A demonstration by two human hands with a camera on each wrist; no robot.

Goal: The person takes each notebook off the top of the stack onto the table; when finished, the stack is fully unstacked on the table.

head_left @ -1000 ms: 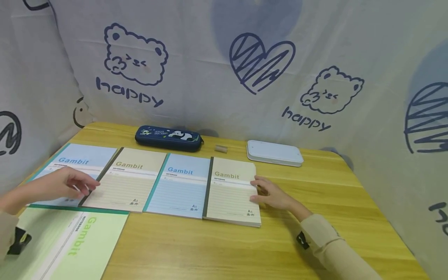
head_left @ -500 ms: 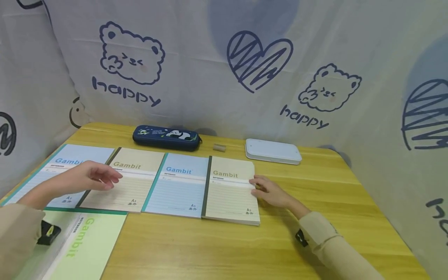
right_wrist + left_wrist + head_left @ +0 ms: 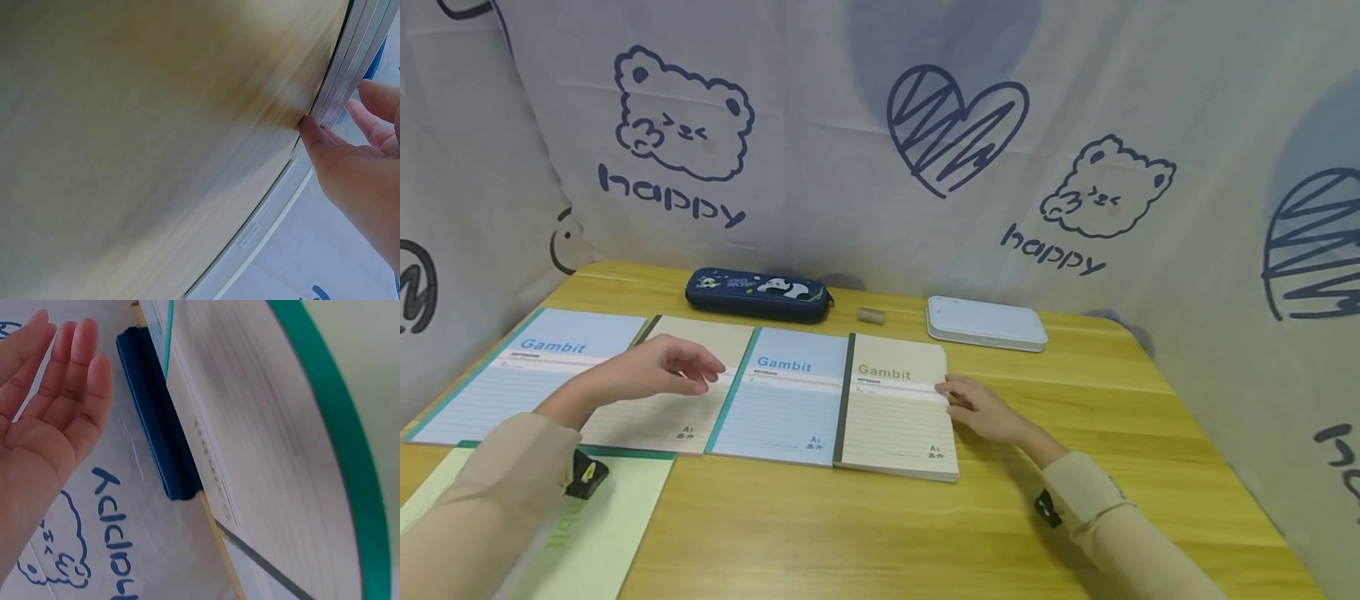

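Notebooks (image 3: 778,408) on yellow wood-grain table (image 3: 820,533); white bear-printed cloth (image 3: 820,208) behind

Tbl (image 3: 820,533) w/ nbks (image 3: 782,417), blue case (image 3: 756,296)

your tabletop (image 3: 820,542) has a smooth wood-grain finish with a soft shine, can't tell if it's real wood or laminate. the row of notebooks (image 3: 782,408) is paper with smooth covers, same for the green notebook (image 3: 613,508) near left. far right, the white case (image 3: 987,323) looks smooth with a low sheen, maybe plastic or metal. your sleeves (image 3: 497,471) are matt cloth, and the far backdrop (image 3: 820,208) is creased matt cloth.
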